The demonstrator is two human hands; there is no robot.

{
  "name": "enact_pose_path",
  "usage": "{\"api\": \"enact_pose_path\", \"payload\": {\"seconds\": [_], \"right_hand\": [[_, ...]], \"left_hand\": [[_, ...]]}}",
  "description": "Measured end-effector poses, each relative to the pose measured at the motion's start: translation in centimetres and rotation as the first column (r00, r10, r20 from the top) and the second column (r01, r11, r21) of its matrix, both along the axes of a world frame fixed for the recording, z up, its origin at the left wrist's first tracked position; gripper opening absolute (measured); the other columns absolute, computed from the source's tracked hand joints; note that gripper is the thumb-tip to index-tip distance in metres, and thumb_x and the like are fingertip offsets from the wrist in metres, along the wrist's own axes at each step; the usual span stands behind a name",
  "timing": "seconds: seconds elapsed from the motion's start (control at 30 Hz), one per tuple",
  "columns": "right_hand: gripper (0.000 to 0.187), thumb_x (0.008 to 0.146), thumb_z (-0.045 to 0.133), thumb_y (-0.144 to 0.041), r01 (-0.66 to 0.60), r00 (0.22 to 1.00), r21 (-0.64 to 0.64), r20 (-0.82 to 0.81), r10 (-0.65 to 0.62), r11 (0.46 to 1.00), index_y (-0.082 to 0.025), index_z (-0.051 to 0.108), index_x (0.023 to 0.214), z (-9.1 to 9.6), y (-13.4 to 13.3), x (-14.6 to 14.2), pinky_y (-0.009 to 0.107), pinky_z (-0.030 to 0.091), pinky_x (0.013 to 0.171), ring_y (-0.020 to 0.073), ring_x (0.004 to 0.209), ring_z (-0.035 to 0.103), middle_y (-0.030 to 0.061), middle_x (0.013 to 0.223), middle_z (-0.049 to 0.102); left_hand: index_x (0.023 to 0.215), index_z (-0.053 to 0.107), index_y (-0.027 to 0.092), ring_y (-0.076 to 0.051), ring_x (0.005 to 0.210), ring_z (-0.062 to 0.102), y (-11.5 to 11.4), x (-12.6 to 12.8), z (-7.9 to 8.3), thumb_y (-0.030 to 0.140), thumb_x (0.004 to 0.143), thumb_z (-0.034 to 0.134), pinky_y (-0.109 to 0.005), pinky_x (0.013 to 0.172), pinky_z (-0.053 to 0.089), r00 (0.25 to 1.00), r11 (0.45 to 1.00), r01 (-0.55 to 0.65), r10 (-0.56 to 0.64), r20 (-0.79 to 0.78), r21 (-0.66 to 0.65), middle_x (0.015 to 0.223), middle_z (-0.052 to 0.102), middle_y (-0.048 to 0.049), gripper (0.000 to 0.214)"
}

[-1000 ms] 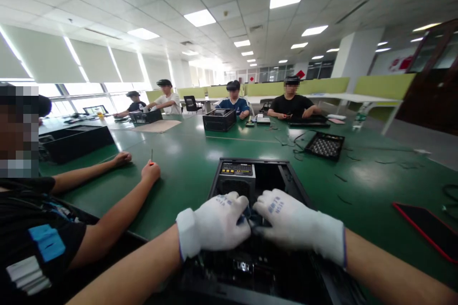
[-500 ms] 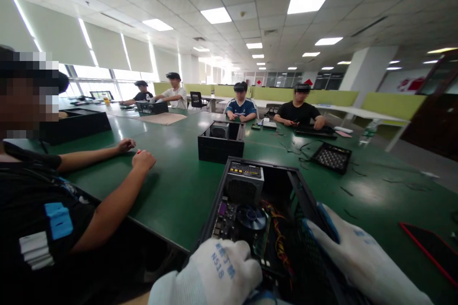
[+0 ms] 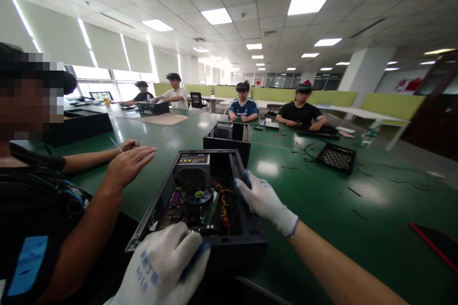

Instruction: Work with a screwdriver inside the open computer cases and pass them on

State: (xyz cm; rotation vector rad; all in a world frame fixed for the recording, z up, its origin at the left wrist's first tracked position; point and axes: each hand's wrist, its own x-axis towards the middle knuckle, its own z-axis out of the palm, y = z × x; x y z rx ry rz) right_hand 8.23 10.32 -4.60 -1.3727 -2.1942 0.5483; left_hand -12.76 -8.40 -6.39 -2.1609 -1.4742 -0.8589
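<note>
**Two gloved hands at an open computer case**

Your left hand (image 3: 166, 264), in a white glove with blue print, is at the near end of the case (image 3: 236, 248), its fingers curled by the edge; you cannot tell from this view whether they clamp it. Your right hand (image 3: 263, 195), also gloved, touches the right rim, thumb and forefinger slightly apart; how firmly it grips cannot be told.

The black case lies open side up in front of you, at the near edge of the green table (image 3: 307, 209). Inside, a grey power unit (image 3: 193, 176) fills the far left corner, with a round fan (image 3: 199, 195) nearer you and yellow and red wires (image 3: 224, 209) to its right.

Just beyond is a second case (image 3: 225, 145). To your left, a co-worker's bare hand (image 3: 130, 164) is raised. A black mesh panel (image 3: 336, 157) lies farther off to the right.
</note>
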Motion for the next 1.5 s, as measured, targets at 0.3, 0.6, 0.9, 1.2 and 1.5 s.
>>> {"api": "enact_pose_path", "payload": {"seconds": [0.3, 0.6, 0.9, 1.2, 1.5], "right_hand": [[0.09, 0.095, 0.018, -0.076, -0.251, 0.966, -0.061, 0.039, 0.254, 0.966, -0.011, 0.043, 0.154, -1.6, 6.4, -9.3, 0.034, 0.04, 0.111, 0.0261, 0.135, 0.054, 0.0145, 0.149, 0.054], [0.083, 0.096, 0.044, -0.061, -0.188, 0.933, 0.079, 0.326, 0.153, 0.979, -0.005, 0.034, 0.156, -1.8, 13.1, -6.4, 0.038, 0.027, 0.12, 0.0308, 0.149, 0.033, 0.0206, 0.161, 0.036], [0.084, 0.09, 0.054, -0.054, -0.089, 0.83, 0.235, 0.555, -0.058, 0.968, -0.005, 0.033, 0.155, -1.0, 24.4, -6.8, 0.044, 0.021, 0.12, 0.0353, 0.148, 0.029, 0.0233, 0.162, 0.032], [0.06, 0.091, 0.052, -0.053, -0.065, 0.78, 0.296, 0.611, -0.136, 0.953, -0.008, 0.059, 0.13, -0.2, 24.8, -8.6, 0.038, 0.041, 0.094, 0.0314, 0.119, 0.059, 0.0224, 0.129, 0.063], [0.06, 0.094, 0.042, -0.066, -0.126, 0.771, 0.398, 0.616, -0.163, 0.909, -0.013, 0.064, 0.113, -0.6, 14.9, -2.9, 0.039, 0.041, 0.083, 0.0302, 0.1, 0.065, 0.0161, 0.109, 0.071]], "left_hand": [[0.081, 0.062, 0.025, -0.015, 0.063, 0.062, 2.9, 4.4, -7.5, 0.029, 0.089, 0.058, -0.026, 0.057, 0.045, 0.967, 0.98, 0.114, -0.071, 0.245, -0.164, 0.074, 0.059, -0.001, 0.01], [0.085, 0.065, 0.022, -0.017, 0.072, 0.066, 9.4, 4.1, -13.7, 0.031, 0.096, 0.053, -0.03, 0.069, 0.05, 0.91, 0.948, -0.065, 0.184, 0.371, -0.311, 0.081, 0.065, -0.0036, 0.018], [0.084, 0.059, 0.024, -0.018, 0.071, 0.063, 9.9, 4.4, -14.2, 0.032, 0.099, 0.046, -0.033, 0.066, 0.045, 0.879, 0.9, -0.121, 0.293, 0.376, -0.418, 0.081, 0.061, -0.003, 0.021], [0.084, 0.058, 0.024, -0.018, 0.069, 0.062, 9.8, 4.1, -13.8, 0.031, 0.099, 0.045, -0.032, 0.064, 0.044, 0.871, 0.9, -0.122, 0.299, 0.39, -0.418, 0.079, 0.059, -0.0028, 0.022], [0.088, 0.061, 0.023, -0.016, 0.07, 0.062, 9.7, 4.2, -13.7, 0.031, 0.101, 0.045, -0.03, 0.066, 0.044, 0.873, 0.91, -0.107, 0.279, 0.401, -0.401, 0.081, 0.061, -0.0025, 0.022]]}}
